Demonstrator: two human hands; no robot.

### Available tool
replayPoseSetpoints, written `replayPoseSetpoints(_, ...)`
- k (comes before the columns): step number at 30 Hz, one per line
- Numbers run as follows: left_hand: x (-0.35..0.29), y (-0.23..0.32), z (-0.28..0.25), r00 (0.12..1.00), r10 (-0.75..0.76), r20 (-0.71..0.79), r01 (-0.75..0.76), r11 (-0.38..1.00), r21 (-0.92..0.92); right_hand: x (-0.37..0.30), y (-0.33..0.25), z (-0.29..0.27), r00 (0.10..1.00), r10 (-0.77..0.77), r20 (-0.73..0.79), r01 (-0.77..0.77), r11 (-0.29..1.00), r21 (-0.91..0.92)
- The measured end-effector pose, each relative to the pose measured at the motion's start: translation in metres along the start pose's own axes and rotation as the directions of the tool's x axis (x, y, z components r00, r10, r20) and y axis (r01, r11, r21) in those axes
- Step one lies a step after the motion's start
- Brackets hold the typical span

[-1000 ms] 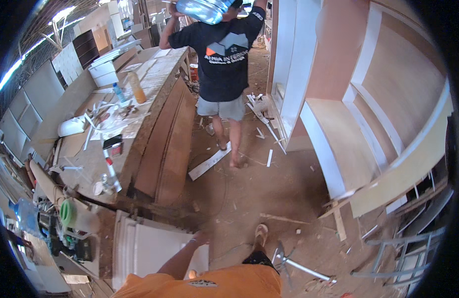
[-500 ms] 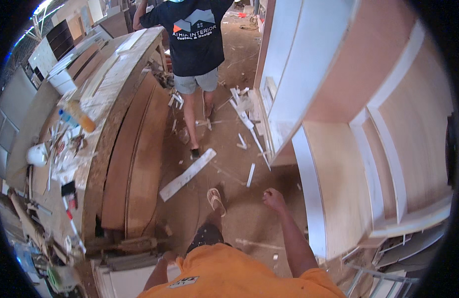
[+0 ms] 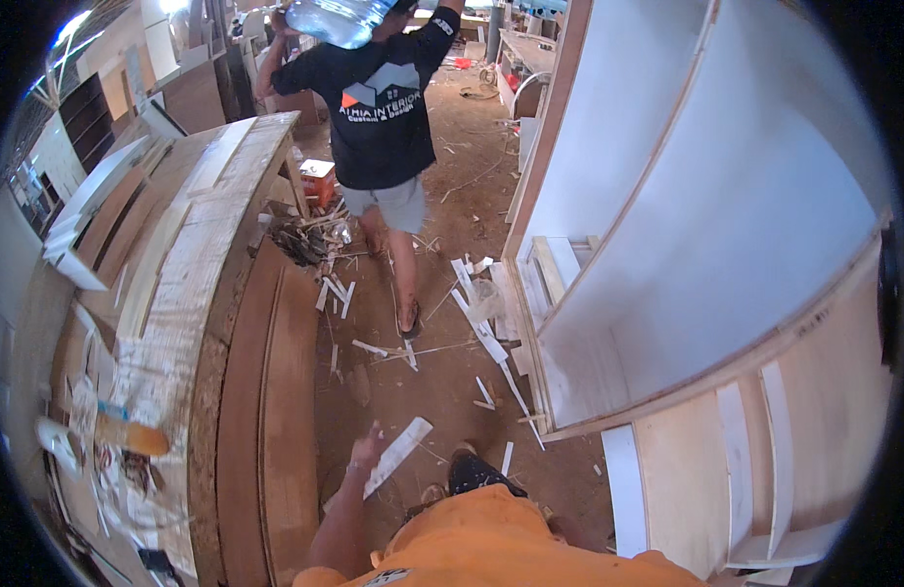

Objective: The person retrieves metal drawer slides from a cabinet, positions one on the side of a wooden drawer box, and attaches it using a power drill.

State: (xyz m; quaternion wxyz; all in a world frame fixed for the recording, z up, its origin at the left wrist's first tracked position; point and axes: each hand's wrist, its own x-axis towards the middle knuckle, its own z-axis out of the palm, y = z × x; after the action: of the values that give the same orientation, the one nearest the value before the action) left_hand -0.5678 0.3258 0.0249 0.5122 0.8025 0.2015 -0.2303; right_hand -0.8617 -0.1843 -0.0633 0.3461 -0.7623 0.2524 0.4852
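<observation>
Head cam: fisheye tipped down and facing ahead

So this was the left one of two head-worn fisheyes. It looked from close above the orange shirt [image 3: 501, 543], behind the left hand [image 3: 367, 450], and saw way past that hand to a co-worker [image 3: 374, 147]. Super wide too: workbench [image 3: 168, 362] left of the hand, white cabinet [image 3: 697, 254] right of it, edges bowing.

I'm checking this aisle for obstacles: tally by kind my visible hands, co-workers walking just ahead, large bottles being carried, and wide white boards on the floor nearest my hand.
Left hand: 1
Co-worker: 1
Large clear bottle: 1
Wide white board: 1
Total: 4
</observation>
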Motion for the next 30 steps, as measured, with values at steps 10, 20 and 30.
replayPoseSetpoints(10, 0.306, 0.310, -0.056, 0.966, 0.216, -0.140, -0.229, 0.970, -0.083, 0.172, -0.209, -0.173, 1.000, 0.008, 0.002, -0.008, 1.000, -0.007)
replayPoseSetpoints(20, 0.502, 0.160, -0.132, 0.885, -0.443, 0.143, 0.429, 0.895, 0.119, 0.242, -0.819, -0.533, 0.856, -0.465, -0.228, 0.476, 0.879, -0.005)
replayPoseSetpoints(30, 0.821, 0.407, -0.119, 0.881, -0.310, 0.357, 0.164, 0.908, 0.384, 0.517, -0.818, -0.622, 0.938, -0.246, 0.243, 0.340, 0.528, -0.778)
